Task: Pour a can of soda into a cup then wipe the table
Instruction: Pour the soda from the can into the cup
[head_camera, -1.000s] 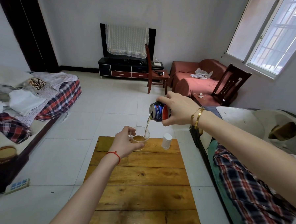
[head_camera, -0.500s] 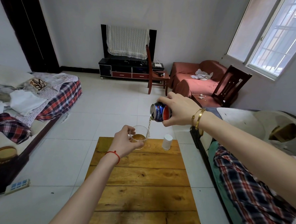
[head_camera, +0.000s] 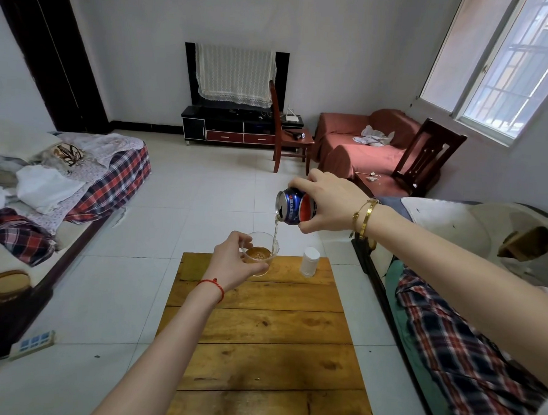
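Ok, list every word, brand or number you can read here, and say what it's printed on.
Blue and red soda can, tipped in the right hand: white lettering, too blurred to read.
Small white capped plastic container on the wooden plank table: no print visible.
Nothing else carries readable text.

Over on the far wall, a black TV stand (head_camera: 235, 127) sits under a lace-draped screen (head_camera: 235, 75). Just beside the stand is a wooden chair (head_camera: 287, 135). A red sofa (head_camera: 361, 145) runs beneath the window (head_camera: 508, 64), with a dark chair (head_camera: 427, 158) by it. At left, plaid bedding (head_camera: 108, 186) is heaped up. A small white bottle (head_camera: 309, 261) stands upright.
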`<state>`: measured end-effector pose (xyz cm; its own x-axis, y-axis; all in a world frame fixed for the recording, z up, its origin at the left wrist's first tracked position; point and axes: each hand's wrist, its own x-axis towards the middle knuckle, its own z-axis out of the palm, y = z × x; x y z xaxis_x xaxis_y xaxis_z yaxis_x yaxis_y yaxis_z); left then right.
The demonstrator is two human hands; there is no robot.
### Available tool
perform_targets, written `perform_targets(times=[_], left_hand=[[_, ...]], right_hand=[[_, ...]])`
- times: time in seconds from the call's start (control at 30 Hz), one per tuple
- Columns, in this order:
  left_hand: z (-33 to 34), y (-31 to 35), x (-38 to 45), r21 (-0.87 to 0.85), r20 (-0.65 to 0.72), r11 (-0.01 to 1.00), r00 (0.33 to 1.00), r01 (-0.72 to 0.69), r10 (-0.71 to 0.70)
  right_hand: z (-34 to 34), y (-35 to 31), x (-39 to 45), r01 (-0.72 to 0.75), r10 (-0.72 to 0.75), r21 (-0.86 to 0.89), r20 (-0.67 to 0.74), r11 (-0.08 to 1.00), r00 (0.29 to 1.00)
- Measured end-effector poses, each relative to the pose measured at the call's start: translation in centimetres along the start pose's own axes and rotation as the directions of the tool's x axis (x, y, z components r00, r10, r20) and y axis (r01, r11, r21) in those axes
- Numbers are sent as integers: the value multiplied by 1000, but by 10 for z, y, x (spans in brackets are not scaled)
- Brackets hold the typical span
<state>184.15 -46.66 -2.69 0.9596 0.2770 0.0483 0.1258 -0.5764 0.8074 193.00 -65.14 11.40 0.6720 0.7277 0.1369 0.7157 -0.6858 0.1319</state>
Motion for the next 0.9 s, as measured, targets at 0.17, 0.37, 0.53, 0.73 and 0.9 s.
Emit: perform_targets(times=[0.17, 0.37, 0.53, 0.73, 0.9], left_hand=[[3, -4, 0, 0, 6, 1000, 1000, 8, -8], [9, -12, -2, -13, 14, 1000, 1000, 24, -24], [15, -21, -1, -31, 30, 998, 998, 53, -52], [25, -28, 4, -29, 53, 997, 996, 72, -70], [29, -31, 12, -28, 53, 997, 996, 75, -73]], right_hand=[[6, -2, 1, -1, 1, 13, 12, 1000, 1000], [22, -6, 2, -3, 1, 42, 47, 999, 999], [43, -8, 4, -6, 2, 38, 103, 999, 995], [62, -6, 10, 9, -3, -39, 141, 999, 990], [66, -3, 17, 11, -2, -56, 147, 998, 989]])
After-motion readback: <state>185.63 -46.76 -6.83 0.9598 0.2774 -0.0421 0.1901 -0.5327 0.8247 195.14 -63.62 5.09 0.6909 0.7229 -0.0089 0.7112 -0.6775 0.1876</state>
